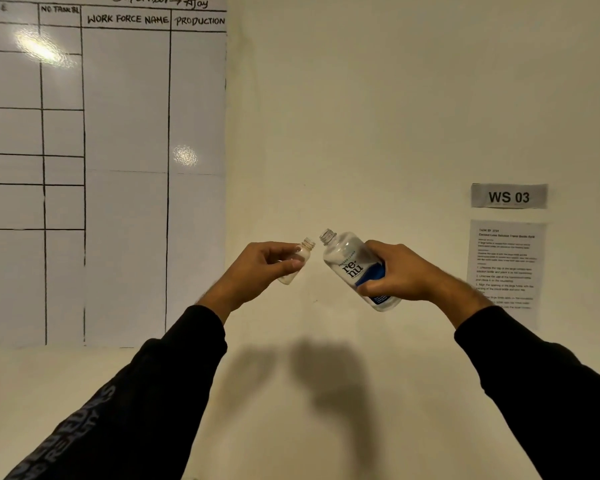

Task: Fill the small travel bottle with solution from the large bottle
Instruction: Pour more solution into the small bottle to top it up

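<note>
Already uncapped, the small clear plastic travel bottle is pinched by left-hand fingers; the large clear blue-labelled solution bottle, at three o'clock, is gripped by the right hand; pouring is not yet begun.

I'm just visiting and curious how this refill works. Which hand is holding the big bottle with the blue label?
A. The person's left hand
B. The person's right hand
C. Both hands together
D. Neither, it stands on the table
B. The right hand grips the large bottle around its body, tilted with its uncapped neck toward the small travel bottle, which the left hand holds.
</note>
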